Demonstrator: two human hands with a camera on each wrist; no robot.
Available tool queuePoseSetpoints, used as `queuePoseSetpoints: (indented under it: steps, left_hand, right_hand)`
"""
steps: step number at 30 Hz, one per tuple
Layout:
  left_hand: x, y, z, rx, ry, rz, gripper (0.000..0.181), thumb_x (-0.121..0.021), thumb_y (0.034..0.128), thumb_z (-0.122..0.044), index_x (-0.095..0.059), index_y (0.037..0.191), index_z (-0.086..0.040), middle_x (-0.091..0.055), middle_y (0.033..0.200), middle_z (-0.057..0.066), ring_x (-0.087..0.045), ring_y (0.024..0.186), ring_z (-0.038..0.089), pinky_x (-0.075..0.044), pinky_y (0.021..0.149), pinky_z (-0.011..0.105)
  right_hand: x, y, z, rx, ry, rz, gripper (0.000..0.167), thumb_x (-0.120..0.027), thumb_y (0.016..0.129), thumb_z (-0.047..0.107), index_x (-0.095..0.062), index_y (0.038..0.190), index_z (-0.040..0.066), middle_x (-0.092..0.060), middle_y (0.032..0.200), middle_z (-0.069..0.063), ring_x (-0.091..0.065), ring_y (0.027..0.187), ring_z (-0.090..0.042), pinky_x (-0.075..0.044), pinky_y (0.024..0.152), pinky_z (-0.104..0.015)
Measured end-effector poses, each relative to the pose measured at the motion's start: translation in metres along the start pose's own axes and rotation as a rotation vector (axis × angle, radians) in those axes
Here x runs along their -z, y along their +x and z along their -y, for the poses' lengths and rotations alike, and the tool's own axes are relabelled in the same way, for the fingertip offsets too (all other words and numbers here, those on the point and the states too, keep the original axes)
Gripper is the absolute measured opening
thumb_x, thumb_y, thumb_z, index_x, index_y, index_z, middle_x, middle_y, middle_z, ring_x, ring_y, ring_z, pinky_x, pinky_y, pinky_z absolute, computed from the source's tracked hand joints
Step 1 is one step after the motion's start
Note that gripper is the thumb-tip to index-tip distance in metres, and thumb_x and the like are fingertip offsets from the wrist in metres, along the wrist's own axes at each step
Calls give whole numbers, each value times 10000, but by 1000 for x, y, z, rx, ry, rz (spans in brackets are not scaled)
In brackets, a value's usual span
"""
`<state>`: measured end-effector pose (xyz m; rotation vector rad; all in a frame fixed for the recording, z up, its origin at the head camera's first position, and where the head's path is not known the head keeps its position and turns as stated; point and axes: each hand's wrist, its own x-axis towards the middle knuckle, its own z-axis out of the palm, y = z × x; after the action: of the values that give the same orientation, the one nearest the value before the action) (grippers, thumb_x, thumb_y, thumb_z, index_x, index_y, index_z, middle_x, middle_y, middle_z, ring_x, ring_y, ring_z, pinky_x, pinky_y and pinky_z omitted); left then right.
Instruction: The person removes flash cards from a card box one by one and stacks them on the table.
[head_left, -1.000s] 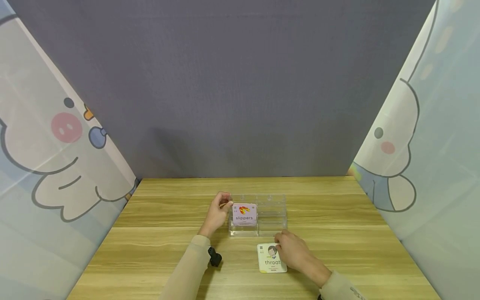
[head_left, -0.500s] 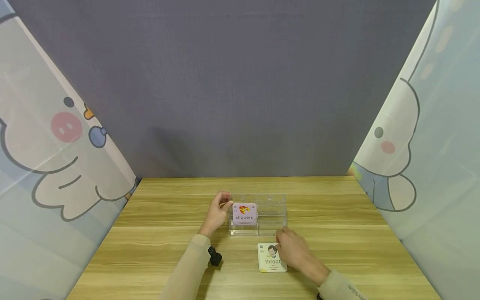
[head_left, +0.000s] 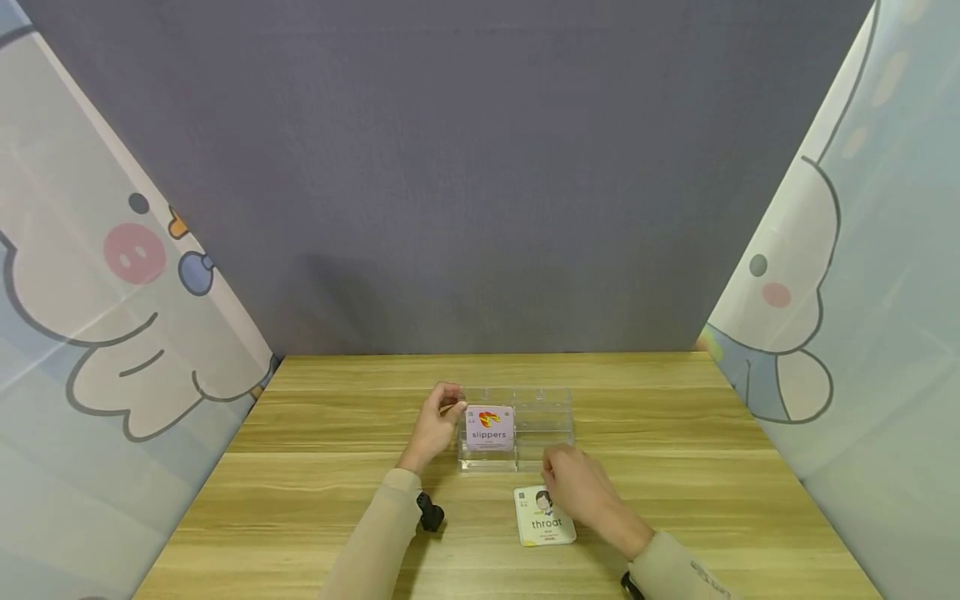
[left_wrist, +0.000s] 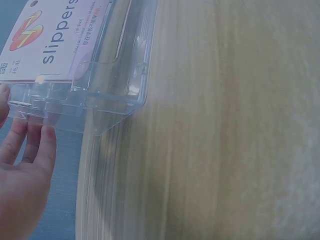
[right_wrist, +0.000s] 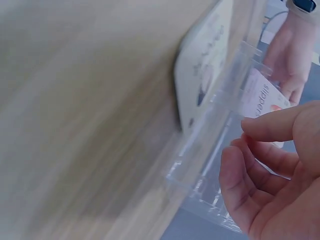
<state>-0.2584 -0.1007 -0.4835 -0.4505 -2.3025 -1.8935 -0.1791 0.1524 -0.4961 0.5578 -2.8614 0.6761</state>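
Observation:
A clear plastic display rack (head_left: 543,421) with two columns stands on the table. In its left column leans a pale purple card (head_left: 490,433) printed "slippers". My left hand (head_left: 435,425) grips the rack's left side; the left wrist view has its fingers (left_wrist: 35,142) against the clear plastic. In front of the rack lies a whitish card (head_left: 546,525) reading "throat", possibly a stack. My right hand (head_left: 581,487) hovers over its upper right corner. The right wrist view shows that hand's fingers (right_wrist: 232,170) curled towards the thumb, with nothing visible between them, apart from the card (right_wrist: 207,75).
The wooden table (head_left: 337,400) runs back to a dark grey cloth (head_left: 480,208). Cartoon-printed curtains (head_left: 135,250) hang at both sides. A black wrist device (head_left: 430,512) is on the left forearm.
My right hand has shifted slightly up and left over the "throat" card, which has turned a little. The left hand and the rack stay where they were.

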Motion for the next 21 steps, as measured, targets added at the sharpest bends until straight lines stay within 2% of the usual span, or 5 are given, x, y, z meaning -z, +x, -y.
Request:
queuePoseSetpoints:
  steps: [5, 13, 21]
  left_hand:
    - [0, 0, 0, -2, -8, 7, 236, -567, 996, 79, -541, 1231, 86, -547, 1215, 367, -555, 1155, 458, -466, 1016, 564]
    - [1, 0, 1, -9, -7, 17, 275, -566, 999, 72, -512, 1260, 138, -552, 1211, 353, -548, 1165, 467, -459, 1023, 571]
    - [0, 0, 1, -6, -6, 11, 264, -569, 998, 72, -525, 1253, 125, -560, 1209, 347, -553, 1168, 462, -463, 1021, 572]
  right_hand:
    - [4, 10, 4, -12, 32, -38, 223, -699, 885, -1, -583, 745, 128, -498, 675, 64, -426, 517, -40, -351, 413, -173]
    - [8, 22, 12, -32, 71, -112, 138, -724, 877, 52, -643, 807, 140, -581, 762, 63, -482, 605, -53, -424, 485, -205]
    - [10, 33, 17, 12, 70, -193, 64, -743, 884, 60, -694, 884, 101, -613, 799, 49, -511, 656, -53, -457, 546, -193]
